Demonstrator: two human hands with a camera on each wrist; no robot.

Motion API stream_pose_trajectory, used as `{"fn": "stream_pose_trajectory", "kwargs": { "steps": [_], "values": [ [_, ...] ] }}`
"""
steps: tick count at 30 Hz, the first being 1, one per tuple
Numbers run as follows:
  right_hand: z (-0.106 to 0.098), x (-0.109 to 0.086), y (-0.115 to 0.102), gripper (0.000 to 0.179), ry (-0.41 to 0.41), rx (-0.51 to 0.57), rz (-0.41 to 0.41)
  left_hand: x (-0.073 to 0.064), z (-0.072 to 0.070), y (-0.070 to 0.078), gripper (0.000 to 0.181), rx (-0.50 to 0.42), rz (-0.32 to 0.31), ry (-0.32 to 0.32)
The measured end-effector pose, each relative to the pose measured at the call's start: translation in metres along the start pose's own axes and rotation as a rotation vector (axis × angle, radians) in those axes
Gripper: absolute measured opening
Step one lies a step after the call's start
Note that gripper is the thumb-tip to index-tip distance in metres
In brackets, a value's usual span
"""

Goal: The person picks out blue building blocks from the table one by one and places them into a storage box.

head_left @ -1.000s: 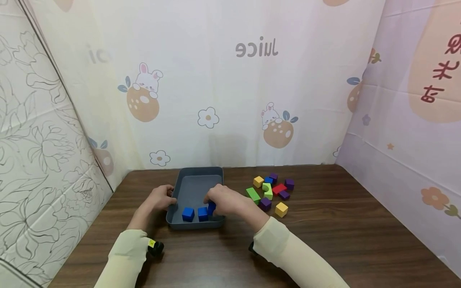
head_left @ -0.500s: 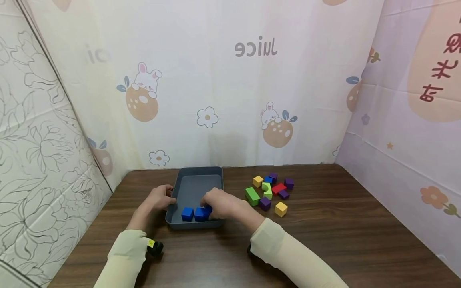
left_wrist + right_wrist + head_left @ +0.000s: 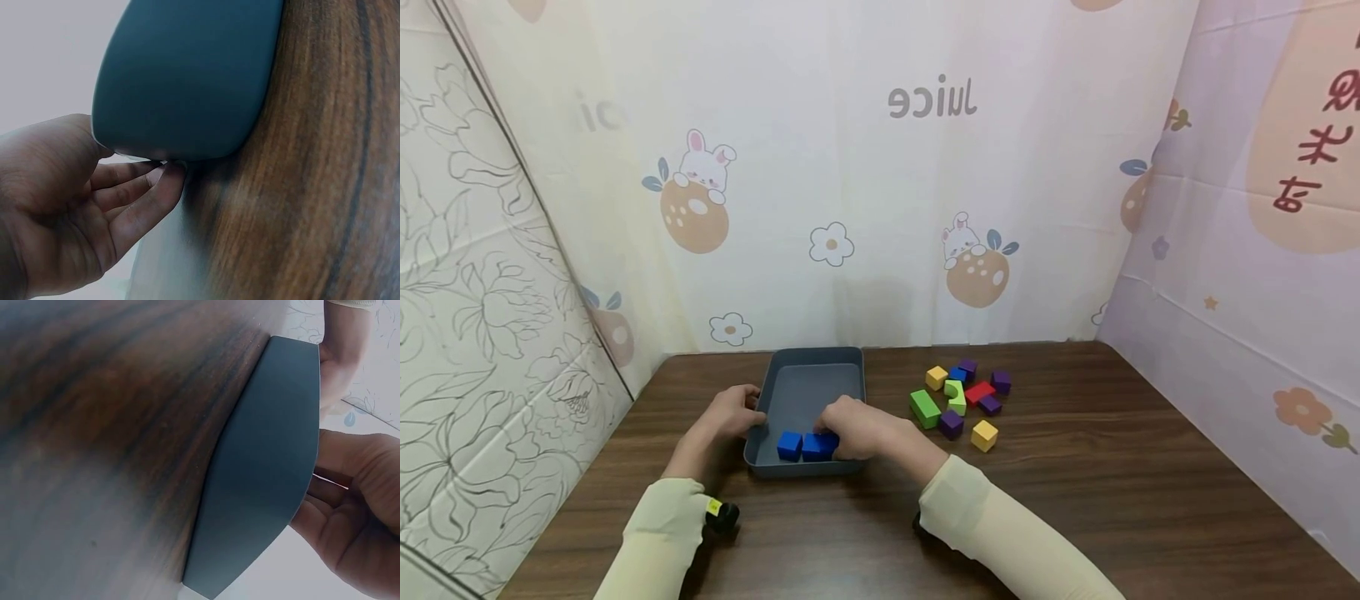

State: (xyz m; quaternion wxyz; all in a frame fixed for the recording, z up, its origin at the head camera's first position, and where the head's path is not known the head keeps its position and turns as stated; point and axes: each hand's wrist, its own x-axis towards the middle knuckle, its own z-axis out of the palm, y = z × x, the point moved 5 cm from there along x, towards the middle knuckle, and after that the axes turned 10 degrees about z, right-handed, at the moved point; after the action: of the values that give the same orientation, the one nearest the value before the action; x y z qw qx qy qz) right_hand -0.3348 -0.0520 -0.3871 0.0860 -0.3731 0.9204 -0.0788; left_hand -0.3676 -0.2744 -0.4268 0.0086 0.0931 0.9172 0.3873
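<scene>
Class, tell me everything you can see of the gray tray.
The tray is shallow and rectangular, blue-gray and matte, with rounded corners, low walls and a flat floor; plastic or metal, I can't tell. It rests flat on the wood-grained table, left of the coloured blocks. Blue blocks are inside at its near end. The left hand grips its left wall; the right hand reaches over its right wall.

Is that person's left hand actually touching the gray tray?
Touching. The left wrist view shows the left hand with its fingertips against the outside of the gray tray, its thumb going out of sight behind it.
</scene>
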Motion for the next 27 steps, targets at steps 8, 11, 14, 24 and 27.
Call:
{"fn": "stream_pose_trajectory", "kwargs": {
  "steps": [8, 11, 14, 24, 27],
  "values": [
    [0.001, -0.001, 0.0, 0.037, 0.001, -0.014, -0.005, 0.002, 0.001, 0.001, 0.052, -0.009, -0.009, -0.009],
    [-0.001, -0.002, 0.0, 0.038, -0.001, -0.014, -0.003, 0.001, 0.0, 0.001, 0.052, -0.008, -0.008, -0.01],
    [-0.003, -0.004, 0.0, 0.04, -0.009, -0.002, 0.002, 0.0, 0.0, 0.002, 0.052, -0.005, -0.007, -0.01],
    [-0.02, -0.014, 0.01, 0.046, -0.016, 0.104, 0.083, 0.0, 0.0, 0.0, 0.052, 0.006, -0.018, -0.014],
    [-0.027, -0.016, 0.015, 0.047, -0.003, 0.116, 0.089, 0.001, 0.001, 0.0, 0.051, 0.005, -0.013, -0.012]
  ]
}}
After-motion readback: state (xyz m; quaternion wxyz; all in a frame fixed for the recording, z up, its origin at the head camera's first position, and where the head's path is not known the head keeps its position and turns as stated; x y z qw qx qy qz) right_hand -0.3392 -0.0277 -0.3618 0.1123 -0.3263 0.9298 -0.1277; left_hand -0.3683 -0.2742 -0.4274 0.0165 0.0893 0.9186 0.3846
